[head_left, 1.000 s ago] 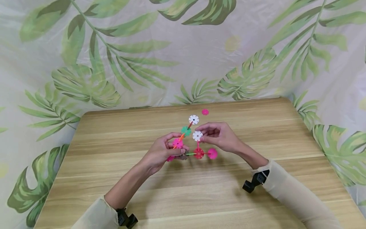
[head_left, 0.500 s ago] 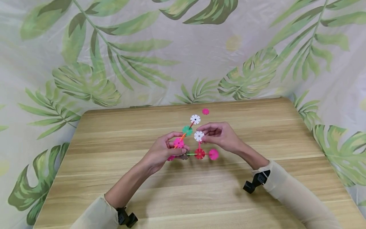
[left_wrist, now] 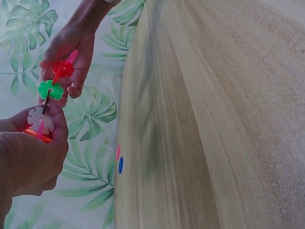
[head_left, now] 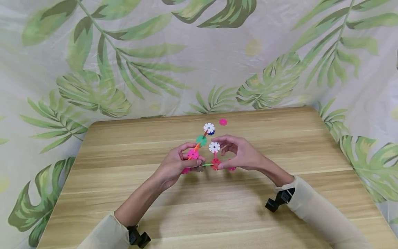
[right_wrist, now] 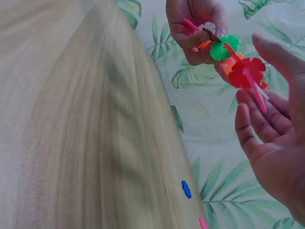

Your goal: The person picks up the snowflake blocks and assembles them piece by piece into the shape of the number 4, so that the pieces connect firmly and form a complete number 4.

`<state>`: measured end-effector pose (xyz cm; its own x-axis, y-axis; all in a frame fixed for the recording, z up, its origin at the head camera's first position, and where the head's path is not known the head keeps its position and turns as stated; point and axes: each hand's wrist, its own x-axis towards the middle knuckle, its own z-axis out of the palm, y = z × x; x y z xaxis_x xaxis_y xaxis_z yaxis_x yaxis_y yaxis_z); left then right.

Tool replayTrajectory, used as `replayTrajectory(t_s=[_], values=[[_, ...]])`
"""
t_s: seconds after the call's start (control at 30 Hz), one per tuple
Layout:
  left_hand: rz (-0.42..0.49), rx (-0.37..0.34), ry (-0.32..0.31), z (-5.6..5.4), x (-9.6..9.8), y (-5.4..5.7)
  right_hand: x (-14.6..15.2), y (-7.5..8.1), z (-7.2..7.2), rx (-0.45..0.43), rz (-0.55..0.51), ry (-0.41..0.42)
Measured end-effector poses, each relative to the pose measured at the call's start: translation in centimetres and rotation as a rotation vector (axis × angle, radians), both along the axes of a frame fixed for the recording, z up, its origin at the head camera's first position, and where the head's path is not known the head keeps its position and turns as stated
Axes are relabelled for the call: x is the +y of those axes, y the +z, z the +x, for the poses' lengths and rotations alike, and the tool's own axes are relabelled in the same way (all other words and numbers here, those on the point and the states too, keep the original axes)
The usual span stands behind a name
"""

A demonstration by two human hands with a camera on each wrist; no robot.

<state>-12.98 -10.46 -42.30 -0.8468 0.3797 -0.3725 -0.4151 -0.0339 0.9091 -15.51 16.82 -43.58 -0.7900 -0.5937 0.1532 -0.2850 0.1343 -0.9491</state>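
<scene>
My left hand [head_left: 174, 166] grips a chain of slotted plastic snowflake discs, pinching it around a pink disc [head_left: 192, 154] and a grey one. From there a green disc [head_left: 201, 140] and a white disc [head_left: 209, 127] reach away from me. Another branch runs right to a red disc [head_left: 215, 164], with a white disc [head_left: 214, 147] standing off it and a pink one partly behind the right thumb. My right hand [head_left: 248, 154] is spread around this branch. In the right wrist view its thumb stands apart from the red disc [right_wrist: 247, 71], fingers below.
On the wooden table [head_left: 192, 214], near its far edge, lie a loose pink disc [head_left: 223, 122] and a blue disc [head_left: 211, 132], the blue partly hidden by the white disc. A leaf-printed cloth [head_left: 149, 58] hangs behind the table.
My right hand has let go of the near white disc, its thumb moving down to the red disc. The chain has shifted slightly, uncovering the blue disc. My left hand keeps its hold.
</scene>
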Motion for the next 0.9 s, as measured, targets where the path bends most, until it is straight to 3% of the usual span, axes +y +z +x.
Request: replayTrajectory(t_s=[0.37, 0.9], values=[[0.026, 0.001, 0.004, -0.1, 0.0, -0.1, -0.8, -1.1, 0.6, 0.118, 0.038, 0.001], [0.046, -0.010, -0.006, -0.1, 0.0, 0.0, -0.7, -1.6, 0.8, 0.237, -0.030, -0.022]])
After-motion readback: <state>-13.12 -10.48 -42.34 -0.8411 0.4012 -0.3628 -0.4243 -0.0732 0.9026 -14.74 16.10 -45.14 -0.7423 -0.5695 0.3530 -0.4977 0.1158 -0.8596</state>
